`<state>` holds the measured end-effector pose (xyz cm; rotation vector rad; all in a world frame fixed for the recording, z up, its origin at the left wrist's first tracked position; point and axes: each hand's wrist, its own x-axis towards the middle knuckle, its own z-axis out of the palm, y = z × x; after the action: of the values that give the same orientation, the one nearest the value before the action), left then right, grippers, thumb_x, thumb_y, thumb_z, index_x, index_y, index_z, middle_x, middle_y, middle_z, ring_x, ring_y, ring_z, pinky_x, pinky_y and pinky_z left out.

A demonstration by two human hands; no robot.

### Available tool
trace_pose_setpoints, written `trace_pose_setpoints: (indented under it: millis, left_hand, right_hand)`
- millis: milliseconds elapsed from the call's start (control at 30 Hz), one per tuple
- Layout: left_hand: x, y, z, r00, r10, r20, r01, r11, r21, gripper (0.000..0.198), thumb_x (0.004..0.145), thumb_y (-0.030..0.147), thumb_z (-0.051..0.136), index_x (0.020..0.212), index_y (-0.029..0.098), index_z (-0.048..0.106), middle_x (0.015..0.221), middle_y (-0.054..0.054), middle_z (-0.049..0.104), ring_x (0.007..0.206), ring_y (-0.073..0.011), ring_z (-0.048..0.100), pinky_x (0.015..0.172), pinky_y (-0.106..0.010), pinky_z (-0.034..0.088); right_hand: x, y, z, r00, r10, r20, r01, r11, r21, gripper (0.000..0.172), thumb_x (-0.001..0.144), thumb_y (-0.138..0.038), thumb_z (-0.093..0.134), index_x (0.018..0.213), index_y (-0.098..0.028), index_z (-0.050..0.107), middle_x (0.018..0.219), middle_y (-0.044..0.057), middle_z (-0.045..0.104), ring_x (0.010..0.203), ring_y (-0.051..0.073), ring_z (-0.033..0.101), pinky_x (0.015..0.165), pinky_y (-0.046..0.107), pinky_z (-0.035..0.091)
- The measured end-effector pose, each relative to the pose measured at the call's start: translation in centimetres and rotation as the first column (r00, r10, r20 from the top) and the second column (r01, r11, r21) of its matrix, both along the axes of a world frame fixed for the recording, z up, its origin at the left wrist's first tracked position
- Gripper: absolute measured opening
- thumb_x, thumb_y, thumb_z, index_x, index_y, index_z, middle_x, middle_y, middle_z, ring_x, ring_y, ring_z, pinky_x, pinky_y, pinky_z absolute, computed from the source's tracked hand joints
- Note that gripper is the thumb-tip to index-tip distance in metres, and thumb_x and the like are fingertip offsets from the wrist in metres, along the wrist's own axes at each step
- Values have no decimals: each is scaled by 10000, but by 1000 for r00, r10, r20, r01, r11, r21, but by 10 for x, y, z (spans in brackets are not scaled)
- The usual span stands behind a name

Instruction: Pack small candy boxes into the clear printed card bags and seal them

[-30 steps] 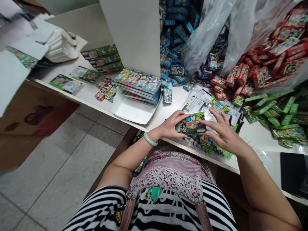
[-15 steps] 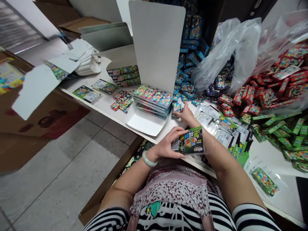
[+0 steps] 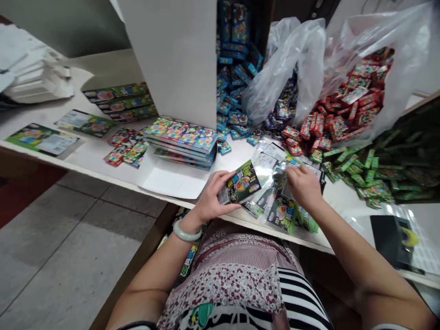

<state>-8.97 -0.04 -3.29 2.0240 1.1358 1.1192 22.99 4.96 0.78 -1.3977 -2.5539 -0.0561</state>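
My left hand [image 3: 209, 201] grips a green printed packet [image 3: 242, 187] by its left end, just above the front edge of the white table [image 3: 96, 158]. A pale bangle sits on that wrist. My right hand [image 3: 302, 185] is curled, knuckles up, over a loose spread of clear-sleeved green packets [image 3: 278, 213] right of the held one; what its fingers pinch is hidden. A small blue box [image 3: 225, 147] lies on the table beyond my hands.
A stack of colourful flat packs [image 3: 182, 142] lies on a white sheet before an upright white board [image 3: 172, 59]. Behind are heaps of blue boxes [image 3: 233, 68], red boxes [image 3: 347, 110] in clear bags, and green boxes [image 3: 374, 169]. A black device [image 3: 392, 238] lies right.
My right hand has drawn back from the small blue box near the stack and now rests on the sleeved packets. My left hand still holds the green packet. The view shifted.
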Motion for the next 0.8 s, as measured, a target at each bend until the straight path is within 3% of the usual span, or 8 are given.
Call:
trace_pose_setpoints:
  millis: [100, 233, 333, 433, 533, 633, 700, 800]
  left_hand:
    - [7, 4, 3, 996, -5, -94, 5, 1000, -2, 832, 769, 518, 793, 1480, 260, 445, 1309, -106, 491, 1258, -294, 529, 1122, -480, 454]
    - [11, 7, 3, 987, -3, -159, 0, 1000, -21, 815, 774, 536, 781, 1470, 265, 456, 1293, -96, 497, 1245, -286, 540, 1120, -475, 462]
    - [14, 10, 3, 978, -39, -206, 26, 998, -62, 807, 771, 547, 779, 1460, 262, 470, 1287, -92, 503, 1235, -280, 548, 1110, -464, 476]
    - [19, 13, 5, 964, -93, -251, 64, 991, -120, 804, 770, 529, 785, 1459, 258, 474, 1292, -93, 503, 1243, -278, 544, 1110, -461, 479]
    - [23, 14, 6, 955, -121, -271, 79, 984, -161, 806, 771, 507, 787, 1465, 250, 468, 1290, -95, 501, 1244, -279, 542, 1107, -465, 480]
    - [25, 13, 4, 950, -123, -288, 74, 982, -176, 808, 770, 472, 795, 1471, 255, 458, 1293, -93, 499, 1246, -280, 540, 1107, -469, 477]
    - [26, 12, 2, 949, -105, -296, 59, 986, -158, 809, 768, 449, 798, 1476, 264, 452, 1294, -91, 498, 1246, -282, 538, 1107, -475, 476]
    - [29, 14, -2, 951, -55, -305, 29, 996, -90, 837, 751, 443, 810, 1483, 266, 445, 1293, -99, 492, 1240, -297, 530, 1104, -509, 469]
  right_hand:
    - [13, -15, -4, 998, 47, 39, -39, 981, -193, 350, 924, -263, 575, 1256, -173, 639, 1159, 143, 748, 1042, 335, 653, 874, 506, 529]
    - [38, 2, -2, 998, -7, -59, -11, 955, -295, 538, 886, -251, 615, 1410, -157, 538, 1393, 176, 627, 1306, 350, 542, 1031, 557, 469]
    - [47, 24, 1, 996, 90, -18, -88, 889, -450, 771, 750, -159, 688, 1488, -190, 466, 1548, 168, 480, 1471, 379, 361, 1104, 610, 395]
    - [35, 37, 2, 974, 216, 74, -142, 824, -549, 914, 654, -84, 699, 1516, -249, 444, 1595, 118, 428, 1497, 399, 304, 1143, 635, 333]
    - [18, 43, 3, 940, 298, 167, -166, 827, -538, 903, 609, -65, 719, 1464, -274, 516, 1572, 105, 459, 1435, 413, 393, 1121, 626, 359]
    - [15, 45, 3, 920, 340, 198, -204, 842, -499, 798, 633, -185, 776, 1404, -196, 571, 1431, 174, 556, 1303, 406, 506, 1058, 591, 432]
    - [23, 44, 3, 946, 292, 141, -192, 856, -480, 777, 645, -284, 803, 1376, -140, 580, 1333, 203, 571, 1238, 388, 539, 1034, 555, 465]
    - [41, 34, 13, 984, 136, -112, -170, 898, -406, 779, 707, -360, 786, 1414, -166, 524, 1317, 181, 515, 1228, 344, 547, 1035, 515, 490]
